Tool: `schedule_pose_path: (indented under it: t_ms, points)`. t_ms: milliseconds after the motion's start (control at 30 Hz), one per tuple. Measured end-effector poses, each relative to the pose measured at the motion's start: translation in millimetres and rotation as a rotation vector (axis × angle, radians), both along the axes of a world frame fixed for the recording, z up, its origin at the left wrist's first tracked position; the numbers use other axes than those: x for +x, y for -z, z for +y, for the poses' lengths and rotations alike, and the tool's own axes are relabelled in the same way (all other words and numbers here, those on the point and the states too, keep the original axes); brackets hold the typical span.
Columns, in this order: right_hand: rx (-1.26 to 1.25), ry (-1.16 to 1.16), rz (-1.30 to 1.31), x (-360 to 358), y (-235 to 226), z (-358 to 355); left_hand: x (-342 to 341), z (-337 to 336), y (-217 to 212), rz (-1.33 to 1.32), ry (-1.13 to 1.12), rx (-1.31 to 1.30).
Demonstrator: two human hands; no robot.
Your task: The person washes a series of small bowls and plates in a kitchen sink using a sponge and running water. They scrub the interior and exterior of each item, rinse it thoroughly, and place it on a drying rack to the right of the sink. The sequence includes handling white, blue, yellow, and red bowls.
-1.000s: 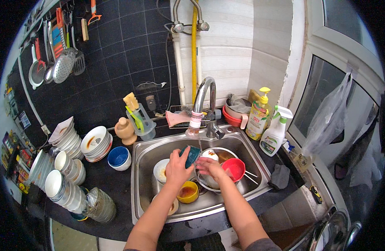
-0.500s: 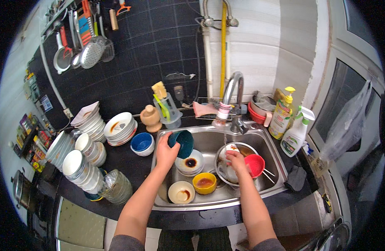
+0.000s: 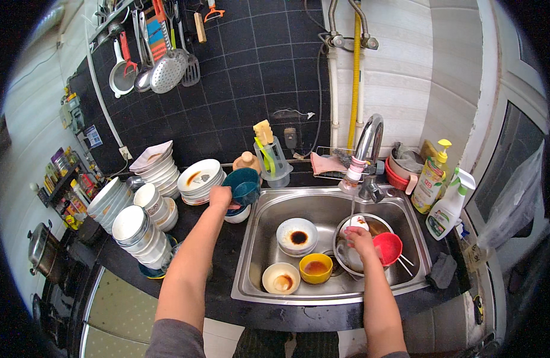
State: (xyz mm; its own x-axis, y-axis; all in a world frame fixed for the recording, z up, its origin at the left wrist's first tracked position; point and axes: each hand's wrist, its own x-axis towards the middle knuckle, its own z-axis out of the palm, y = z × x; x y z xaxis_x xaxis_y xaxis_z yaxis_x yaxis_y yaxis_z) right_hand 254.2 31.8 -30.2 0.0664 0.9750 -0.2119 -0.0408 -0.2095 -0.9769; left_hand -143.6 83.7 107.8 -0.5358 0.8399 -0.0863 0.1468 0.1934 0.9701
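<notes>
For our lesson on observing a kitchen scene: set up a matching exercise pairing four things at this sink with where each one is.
Things:
1. teal bowl
2. yellow bowl
3. spray bottle
4. slotted ladle

Places:
A. hanging on the dark tiled wall
B. in the left hand, over the counter
C. on the sink floor
D. on the counter right of the sink

Pairs: 1-B, 2-C, 3-D, 4-A

Brushed stainless-steel sink (image 3: 260,238), shiny chrome tap (image 3: 368,140), glossy dark wall tiles (image 3: 269,77), glazed ceramic bowls (image 3: 296,235), plastic spray bottle (image 3: 447,206).
</notes>
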Motion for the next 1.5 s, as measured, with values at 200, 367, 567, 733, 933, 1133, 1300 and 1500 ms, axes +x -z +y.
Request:
schedule_pose_path:
  t_ms: [200, 367, 567, 733, 933, 1133, 1300, 1500]
  points:
    - [0.009, -0.057, -0.012, 4, 10, 5, -26, -4, -10, 0.285, -0.002, -0.345]
    - [0.010, -0.086, -0.047, 3, 11, 5, -35, -3, 7, 0.348, -0.142, -0.407]
    - [-0.021, -0.210, -0.066, 0, 7, 1, -46, 1, 21, 0.614, -0.105, -0.579]
    - [0.041, -0.486, -0.300, -5, 5, -6, -41, 0, 22, 0.593, -0.072, -0.654]
    - [0.133, -0.984, -0.649, -21, -7, -28, -34, -14, 19, 0.744, -0.130, -0.588]
    - [0.107, -1.087, -1.168, -42, -3, -36, -11, -20, -6, 0.826, -0.497, -0.021]
    - [-0.025, -0.959, -0.836, -41, 10, -27, 17, -17, -27, 0.796, -0.401, 0.295]
    - [0.192, -0.671, -0.502, -32, 24, -17, 55, -13, -29, 0.721, -0.180, 0.654]
